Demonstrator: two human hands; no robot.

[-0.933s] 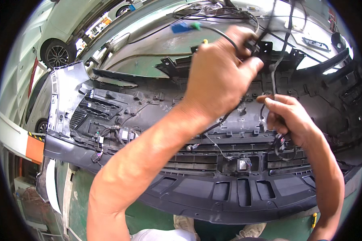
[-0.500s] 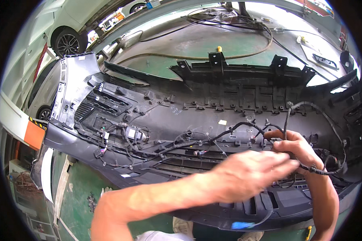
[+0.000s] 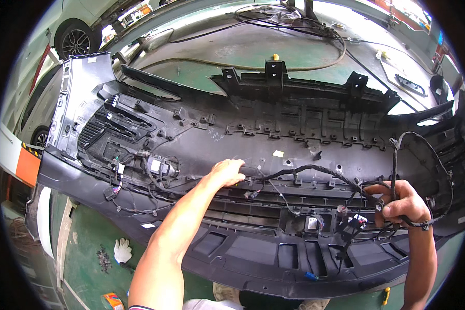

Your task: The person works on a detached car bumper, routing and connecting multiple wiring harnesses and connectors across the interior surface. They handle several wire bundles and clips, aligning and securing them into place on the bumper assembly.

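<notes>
A large black car bumper [image 3: 191, 139] lies with its inner side up in front of me. A black taped wiring harness [image 3: 315, 168] runs along it, its right part lifted in a loop. My right hand [image 3: 404, 202] is closed around the harness near that loop, with branches and connectors hanging below. Further left, my left hand [image 3: 227, 172] is closed on the harness at the middle of the bumper; its fingertips are partly hidden. A small square module [image 3: 312, 223] sits below the harness, and another module [image 3: 157, 166] is at the left end.
Behind the bumper, hoses and cables [image 3: 274, 68] lie on the green floor. Cars stand at the left, one wheel [image 3: 76, 41] showing. A white glove [image 3: 122, 251], an orange packet [image 3: 112, 300] and a yellow tool [image 3: 386, 295] are on the floor near me.
My left hand has moved away from my right hand, leftward to the middle of the harness. The right hand keeps its hold, slightly further right and lower. The view has shifted a little.
</notes>
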